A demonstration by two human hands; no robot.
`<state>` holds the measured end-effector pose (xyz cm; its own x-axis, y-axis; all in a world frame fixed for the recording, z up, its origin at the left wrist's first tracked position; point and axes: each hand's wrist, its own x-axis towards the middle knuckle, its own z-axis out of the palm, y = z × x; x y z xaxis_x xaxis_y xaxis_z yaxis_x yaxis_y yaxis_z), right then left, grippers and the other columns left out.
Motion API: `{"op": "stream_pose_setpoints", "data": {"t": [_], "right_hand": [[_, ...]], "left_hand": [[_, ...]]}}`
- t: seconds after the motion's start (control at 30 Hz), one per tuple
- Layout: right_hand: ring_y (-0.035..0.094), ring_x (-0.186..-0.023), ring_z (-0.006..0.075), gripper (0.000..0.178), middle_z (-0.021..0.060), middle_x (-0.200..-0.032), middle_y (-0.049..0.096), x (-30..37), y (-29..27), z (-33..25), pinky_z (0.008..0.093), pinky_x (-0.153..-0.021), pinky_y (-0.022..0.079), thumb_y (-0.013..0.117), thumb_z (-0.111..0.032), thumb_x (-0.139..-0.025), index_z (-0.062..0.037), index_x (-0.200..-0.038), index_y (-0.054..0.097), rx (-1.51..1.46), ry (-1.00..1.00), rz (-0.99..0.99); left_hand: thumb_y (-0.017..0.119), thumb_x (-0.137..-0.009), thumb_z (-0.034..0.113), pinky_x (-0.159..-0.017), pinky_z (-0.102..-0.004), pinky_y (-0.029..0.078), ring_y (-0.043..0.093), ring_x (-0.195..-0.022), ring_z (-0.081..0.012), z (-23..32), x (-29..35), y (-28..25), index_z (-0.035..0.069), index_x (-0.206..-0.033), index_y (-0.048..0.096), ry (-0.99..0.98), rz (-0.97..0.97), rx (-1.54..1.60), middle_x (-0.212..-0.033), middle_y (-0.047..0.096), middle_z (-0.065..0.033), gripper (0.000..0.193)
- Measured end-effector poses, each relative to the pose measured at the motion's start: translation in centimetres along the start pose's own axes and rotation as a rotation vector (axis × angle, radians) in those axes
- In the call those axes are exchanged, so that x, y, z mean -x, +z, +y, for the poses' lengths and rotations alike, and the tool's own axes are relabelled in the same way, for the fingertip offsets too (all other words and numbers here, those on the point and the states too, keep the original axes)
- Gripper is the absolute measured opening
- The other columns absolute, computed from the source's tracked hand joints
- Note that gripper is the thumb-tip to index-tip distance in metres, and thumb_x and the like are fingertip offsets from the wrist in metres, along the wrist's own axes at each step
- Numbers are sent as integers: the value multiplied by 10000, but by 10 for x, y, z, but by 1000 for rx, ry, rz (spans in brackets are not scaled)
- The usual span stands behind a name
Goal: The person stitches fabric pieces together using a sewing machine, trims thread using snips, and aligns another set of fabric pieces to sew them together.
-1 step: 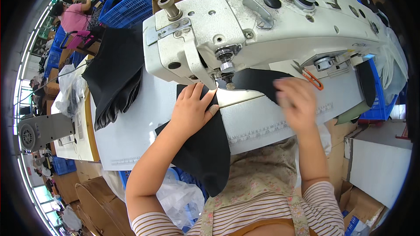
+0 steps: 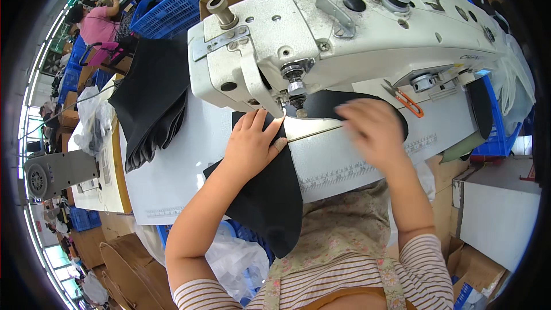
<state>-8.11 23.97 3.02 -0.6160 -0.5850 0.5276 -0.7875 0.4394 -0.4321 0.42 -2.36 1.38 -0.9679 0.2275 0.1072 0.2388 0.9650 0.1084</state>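
A white sewing machine (image 2: 255, 43) stands over the pale table. My left hand (image 2: 249, 148) lies flat on a black fabric piece (image 2: 267, 206), its fingertips beside the needle area and its thumb apart. That piece hangs over the table's front edge towards my lap. To the right of the needle, another black piece (image 2: 322, 102) lies on the table, partly covered by my right hand (image 2: 376, 132). The right hand's fingers reach left, apart and blurred, with nothing visible in them. Whether the two black pieces join under the presser foot is hidden.
Orange-handled scissors (image 2: 408, 103) lie under the machine arm. A stack of black pieces (image 2: 152, 100) hangs at the table's left. A ruler strip (image 2: 338, 175) runs along the front edge. A blue crate (image 2: 169, 3) stands at back left, near a person in pink (image 2: 100, 23).
My right hand has moved left over the black piece, towards the needle, uncovering that piece's rounded right end. My left hand stays in place on the fabric.
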Motion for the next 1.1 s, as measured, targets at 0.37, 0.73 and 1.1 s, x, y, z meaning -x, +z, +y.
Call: {"op": "stream_pose_setpoints", "data": {"t": [0.37, 0.73, 1.1], "right_hand": [[547, -1081, 232, 237, 53, -1072, 608, -35, 58, 13, 373, -869, 458, 646, -142, -775, -118, -1010, 667, 113, -229, -275], [531, -1112, 229, 241, 55, -1094, 604, -30, 65, 10, 371, -842, 474, 652, -150, -772, -100, -1007, 672, 170, -232, -186], [534, -993, 272, 336, 95, -1028, 570, -24, 62, -15, 387, -785, 449, 674, -210, -798, -113, -1119, 655, 188, -139, -271]], "left_hand": [[641, -832, 463, -1056, -429, 365, 418, -1295, -368, 24, 8, 2, -75, -1325, 424, -89, 0, -90, -1364, 455, -249, 762], [608, -866, 405, -1065, -506, 345, 371, -1328, -410, 30, 9, 12, -36, -1349, 407, -147, 19, -82, -1389, 408, -274, 684], [613, -845, 484, -1049, -581, 331, 326, -1358, -397, 29, 13, 11, 11, -1352, 414, -153, -44, -151, -1427, 376, -231, 722]]}}
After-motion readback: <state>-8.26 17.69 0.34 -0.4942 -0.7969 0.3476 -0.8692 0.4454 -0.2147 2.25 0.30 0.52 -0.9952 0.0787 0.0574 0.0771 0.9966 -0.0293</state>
